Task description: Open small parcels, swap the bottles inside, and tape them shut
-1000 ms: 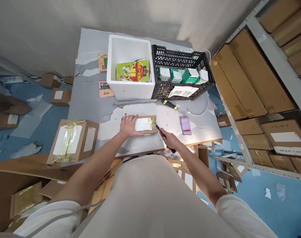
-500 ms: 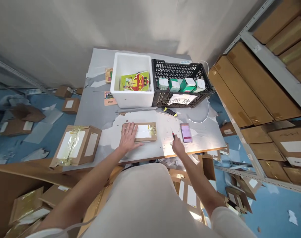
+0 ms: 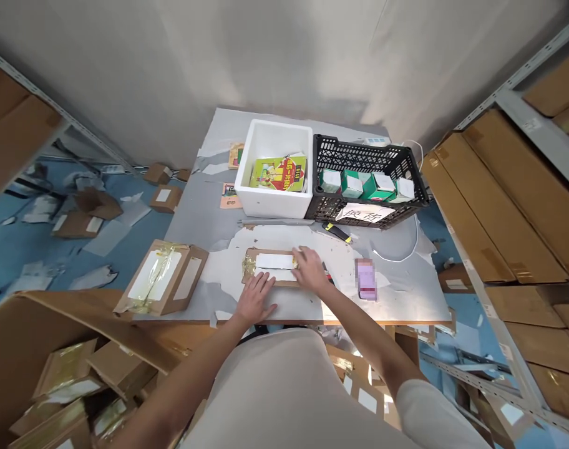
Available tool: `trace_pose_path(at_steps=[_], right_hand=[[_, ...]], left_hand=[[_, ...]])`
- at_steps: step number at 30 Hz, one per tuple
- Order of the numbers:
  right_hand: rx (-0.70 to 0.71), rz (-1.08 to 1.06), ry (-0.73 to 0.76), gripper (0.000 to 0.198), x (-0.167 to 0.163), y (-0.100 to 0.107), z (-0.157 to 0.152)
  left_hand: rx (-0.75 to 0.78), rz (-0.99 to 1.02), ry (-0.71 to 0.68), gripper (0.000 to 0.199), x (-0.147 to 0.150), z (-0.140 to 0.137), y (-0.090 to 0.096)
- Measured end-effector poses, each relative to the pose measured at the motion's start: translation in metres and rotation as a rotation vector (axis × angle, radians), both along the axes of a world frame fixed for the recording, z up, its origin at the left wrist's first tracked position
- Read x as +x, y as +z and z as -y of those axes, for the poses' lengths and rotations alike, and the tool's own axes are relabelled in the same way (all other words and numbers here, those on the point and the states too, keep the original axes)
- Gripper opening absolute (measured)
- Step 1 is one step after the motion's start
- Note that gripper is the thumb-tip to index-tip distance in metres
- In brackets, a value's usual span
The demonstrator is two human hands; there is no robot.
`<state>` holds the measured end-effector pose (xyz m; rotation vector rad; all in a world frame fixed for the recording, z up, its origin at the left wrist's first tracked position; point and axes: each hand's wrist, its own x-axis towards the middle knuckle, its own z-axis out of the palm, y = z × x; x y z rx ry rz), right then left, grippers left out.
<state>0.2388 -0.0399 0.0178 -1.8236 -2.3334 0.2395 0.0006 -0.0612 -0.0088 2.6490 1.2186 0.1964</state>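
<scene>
A small cardboard box (image 3: 260,280) lies flat on the table in front of me, with shiny clear tape at its left end. Its white label (image 3: 276,260) is split lengthwise by a dark slit. My left hand (image 3: 256,299) rests on the box's near edge, fingers stretched and thumb apart. Over the right end, the bent fingers of my right hand (image 3: 309,268) grip the box; their tips are partly hidden. Beside the right wrist is a red and black cutter (image 3: 328,273), partly covered by the arm. Farther right lies a phone (image 3: 366,279) with its screen lit.
Behind the box stand a white foam bin (image 3: 275,209) with colourful packets and a black crate (image 3: 322,206) with green-white cartons. A yellow-black knife (image 3: 337,233) lies before the crate. A taped carton (image 3: 186,274) sits left; shelves of cartons (image 3: 509,187) rise at right.
My right hand has let go of the cutter and moved left onto the box's right end. My left hand has slid to the near edge. The slit across the label looks wider.
</scene>
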Motion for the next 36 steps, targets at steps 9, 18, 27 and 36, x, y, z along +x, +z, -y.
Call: trace_pose_path(at_steps=[9,18,27,36], right_hand=[[-0.206,0.233,0.214,0.04,-0.032,0.015,-0.048],[-0.084,0.218,-0.097,0.04,-0.008,0.025,-0.083],[-0.123,0.094,0.237,0.053,-0.021,0.022,0.011],[-0.065,0.187,0.068,0.022,-0.06,-0.004,0.084]], left_hand=[[-0.056,0.018,0.0,0.079,-0.001,0.0,-0.001],[-0.076,0.139,0.011,0.079,-0.014,-0.018,0.018],[-0.177,-0.022,-0.271,0.128,-0.056,-0.123,0.03],[-0.223,0.026,-0.19,0.11,-0.059,-0.111,0.015]])
